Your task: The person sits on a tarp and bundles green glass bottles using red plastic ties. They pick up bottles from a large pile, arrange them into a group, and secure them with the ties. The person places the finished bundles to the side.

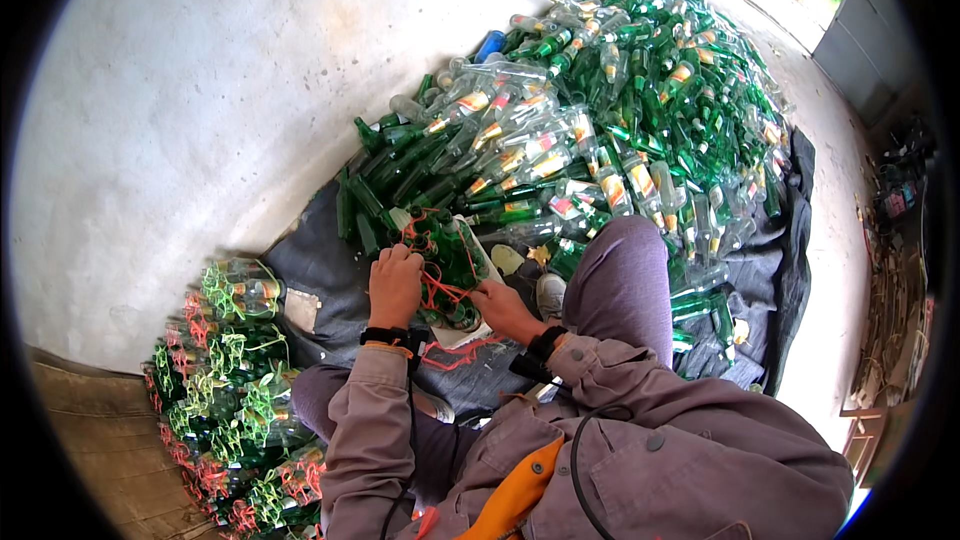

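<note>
Between my knees, a cluster of upright green glass bottles stands on a pale board. Red plastic twine winds around and across the bottle necks. My left hand is at the cluster's left side, fingers curled at the twine by the necks; whether it grips a strand or a bottle neck is hidden. My right hand pinches a strand of the red twine at the right side. Loose red twine trails on the dark sheet below the board.
A large heap of green and clear glass bottles rises ahead against the white wall. Bundles of bottles tied with red and green twine stand at left. A dark sheet covers the floor. Stacked cardboard lines the right.
</note>
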Demonstrator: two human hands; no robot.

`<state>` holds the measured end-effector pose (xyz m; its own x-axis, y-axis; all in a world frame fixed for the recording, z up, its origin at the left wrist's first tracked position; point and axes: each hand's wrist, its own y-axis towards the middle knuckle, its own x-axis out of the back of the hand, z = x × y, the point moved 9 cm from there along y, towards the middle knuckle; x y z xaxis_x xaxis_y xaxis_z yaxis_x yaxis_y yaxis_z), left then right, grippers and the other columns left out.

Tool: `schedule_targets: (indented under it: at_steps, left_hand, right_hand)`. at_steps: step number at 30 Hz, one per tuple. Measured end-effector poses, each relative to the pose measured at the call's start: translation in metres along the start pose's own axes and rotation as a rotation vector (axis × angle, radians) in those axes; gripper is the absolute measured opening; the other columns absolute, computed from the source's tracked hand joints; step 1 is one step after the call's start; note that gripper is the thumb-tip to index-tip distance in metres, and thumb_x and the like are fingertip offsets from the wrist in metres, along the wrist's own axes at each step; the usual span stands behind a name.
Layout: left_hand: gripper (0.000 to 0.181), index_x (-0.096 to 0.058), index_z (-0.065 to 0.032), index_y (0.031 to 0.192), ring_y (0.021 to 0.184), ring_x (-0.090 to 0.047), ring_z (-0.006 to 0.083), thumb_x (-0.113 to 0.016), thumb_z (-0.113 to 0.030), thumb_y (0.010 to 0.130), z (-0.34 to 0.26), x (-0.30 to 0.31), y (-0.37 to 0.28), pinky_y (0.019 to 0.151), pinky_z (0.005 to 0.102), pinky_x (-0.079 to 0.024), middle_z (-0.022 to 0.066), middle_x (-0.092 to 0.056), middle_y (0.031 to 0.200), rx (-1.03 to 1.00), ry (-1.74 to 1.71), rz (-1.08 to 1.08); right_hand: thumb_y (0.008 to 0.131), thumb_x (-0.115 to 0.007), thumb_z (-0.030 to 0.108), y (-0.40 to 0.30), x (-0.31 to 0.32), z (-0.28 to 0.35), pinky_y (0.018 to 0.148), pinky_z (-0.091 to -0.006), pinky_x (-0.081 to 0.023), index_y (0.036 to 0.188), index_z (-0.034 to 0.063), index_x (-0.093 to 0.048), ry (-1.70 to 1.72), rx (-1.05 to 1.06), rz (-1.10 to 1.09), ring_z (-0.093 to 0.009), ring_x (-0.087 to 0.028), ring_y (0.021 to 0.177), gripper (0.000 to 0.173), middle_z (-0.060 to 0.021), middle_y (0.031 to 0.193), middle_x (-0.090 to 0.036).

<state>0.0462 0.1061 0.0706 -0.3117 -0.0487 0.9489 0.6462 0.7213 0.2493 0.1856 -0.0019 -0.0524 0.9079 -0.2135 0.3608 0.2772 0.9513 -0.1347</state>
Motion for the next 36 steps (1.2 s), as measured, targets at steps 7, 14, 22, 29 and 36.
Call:
schedule_targets:
  at_steps: [7,14,22,29,36]
  left_hand:
    - [0.005,-0.066,-0.0054,0.085,0.098,-0.062,0.0322,-0.067,-0.010,0.082,0.008,-0.012,0.004,0.084,0.0458,-0.050,0.0116,-0.064,0.091,-0.022,-0.175,0.040]
    - [0.006,-0.067,-0.0046,0.089,0.095,-0.062,0.0354,-0.065,-0.010,0.086,0.015,-0.016,0.009,0.082,0.0461,-0.051,0.0144,-0.063,0.089,0.074,-0.257,0.078]
    - [0.010,-0.072,-0.0077,0.093,0.084,-0.069,0.0347,-0.067,-0.014,0.087,0.028,-0.038,0.014,0.076,0.0470,-0.054,0.0138,-0.071,0.083,0.134,-0.322,0.128]
    - [0.013,-0.074,-0.0101,0.098,0.085,-0.071,0.0327,-0.068,-0.016,0.087,0.032,-0.044,0.017,0.076,0.0426,-0.055,0.0120,-0.074,0.088,0.179,-0.432,0.168]
    - [0.014,-0.074,-0.0100,0.099,0.086,-0.071,0.0317,-0.068,-0.016,0.088,0.035,-0.050,0.016,0.077,0.0421,-0.055,0.0115,-0.074,0.089,0.235,-0.467,0.181]
  right_hand:
    - [0.094,-0.065,0.027,-0.005,0.010,0.002,0.081,-0.0546,-0.051,0.117,-0.0001,-0.057,-0.070,-0.118,-0.044,-0.050,-0.065,0.094,0.036,-0.0299,0.097,-0.068]
    - [0.095,-0.064,0.024,-0.002,0.004,0.005,0.084,-0.0500,-0.052,0.142,0.0048,-0.047,-0.075,-0.037,-0.042,-0.046,-0.068,0.101,0.054,-0.0282,0.108,-0.069]
    - [0.093,-0.064,0.020,-0.005,0.003,0.012,0.080,-0.0439,-0.054,0.148,0.0079,-0.045,-0.029,0.033,-0.048,-0.039,-0.071,0.094,0.059,-0.0255,0.106,-0.070]
    - [0.092,-0.064,0.017,-0.003,0.003,0.010,0.078,-0.0455,-0.053,0.147,0.0069,-0.046,-0.046,0.092,-0.097,-0.041,-0.070,0.092,0.058,-0.0252,0.102,-0.070]
    - [0.093,-0.063,0.017,-0.003,-0.003,0.008,0.078,-0.0476,-0.052,0.148,0.0054,-0.043,-0.065,0.023,-0.050,-0.043,-0.068,0.093,0.059,-0.0264,0.100,-0.069]
